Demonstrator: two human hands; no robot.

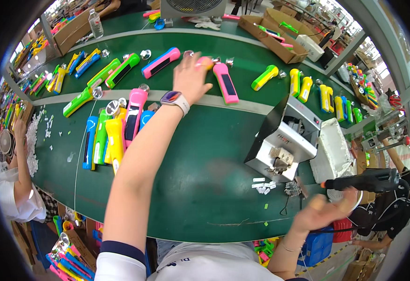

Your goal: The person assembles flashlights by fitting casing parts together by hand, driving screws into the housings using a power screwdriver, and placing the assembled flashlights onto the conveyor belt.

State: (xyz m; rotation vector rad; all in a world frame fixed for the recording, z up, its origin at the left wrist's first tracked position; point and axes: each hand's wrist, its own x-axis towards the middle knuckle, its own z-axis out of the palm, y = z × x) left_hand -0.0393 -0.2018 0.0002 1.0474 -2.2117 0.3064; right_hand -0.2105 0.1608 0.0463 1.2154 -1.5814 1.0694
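Observation:
My left hand reaches over the far belt with its fingers spread. Its fingertips are beside a pink and yellow flashlight head; whether they touch is unclear. A pink and green flashlight lies just right of it, and a blue and pink one to its left. My right hand, blurred by motion, is at the lower right with thumb and fingers apart. Just above it hangs a black electric screwdriver. A cluster of flashlights stands on the green table left of my left forearm.
A metal-cased machine stands right of centre, with small white pieces in front and a white foam box alongside. More flashlights lie along the belt. Cardboard boxes stand beyond. Co-workers are at both sides.

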